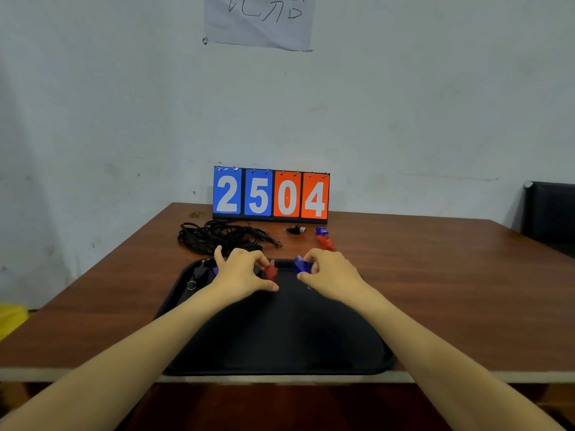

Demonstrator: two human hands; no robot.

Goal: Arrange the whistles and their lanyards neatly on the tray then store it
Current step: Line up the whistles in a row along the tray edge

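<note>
My black tray [280, 343] sits nearest on the surface [451, 290]. Over its far end, my left hand [241, 272] pinches a red whistle [271, 271] and my right hand [326, 275] a blue whistle [301, 264]. Beyond lie tangled lanyards [217, 236], then a scoreboard [270, 194] reading 2504.

Flip scoreboard [270, 194] reading 2504, upright at the wooden table's [435, 275] far edge against the wall. Scribbled paper sheet [259, 20] pinned above.
</note>
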